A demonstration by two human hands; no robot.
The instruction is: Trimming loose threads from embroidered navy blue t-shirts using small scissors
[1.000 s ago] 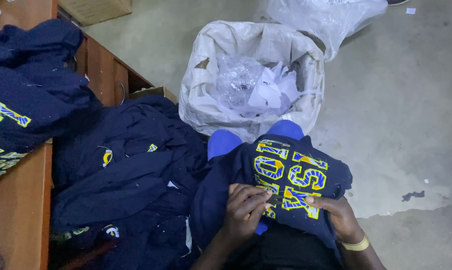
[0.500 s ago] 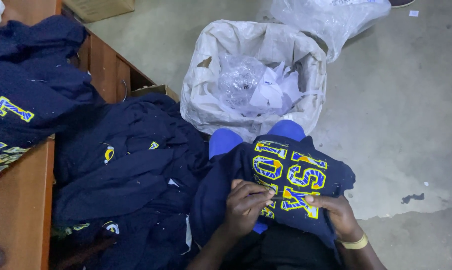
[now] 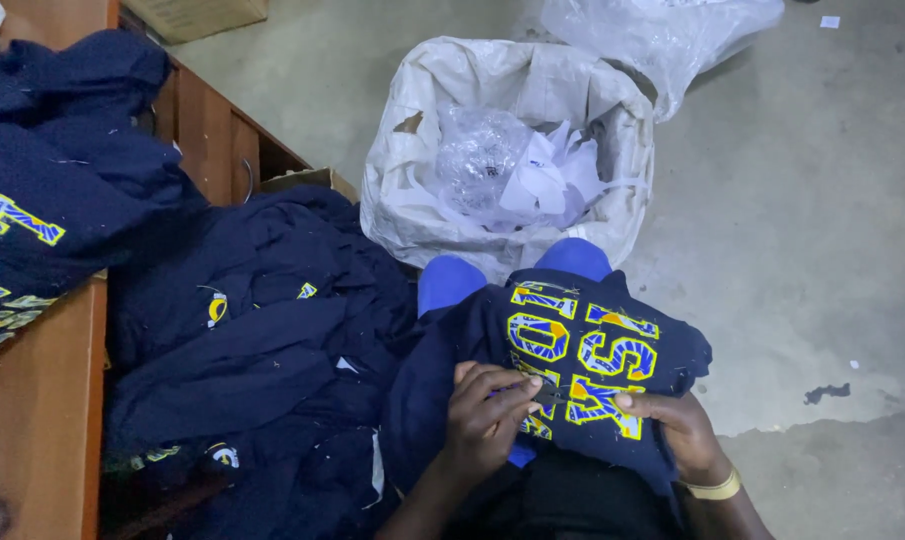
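Navy garment [image 3: 572,360] — both hands' fingers [image 3: 492,395] curled, pinching.

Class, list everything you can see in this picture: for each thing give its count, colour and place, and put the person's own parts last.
Garment: one, navy with yellow and blue letters, on the lap under both hands.
Garment pile: several, navy, left of the lap.
Garments on table: several, navy, top left.
Table: one, brown wood, left edge.
Sack: one, white, open, ahead of the knees, holding clear plastic and white paper scraps.
Plastic bag: one, clear, top right on the floor.
Box: one, brown card, top edge.
Floor: grey concrete.
Bangle: one, gold, right wrist.
Left hand: pinching the garment.
Right hand: gripping the garment.
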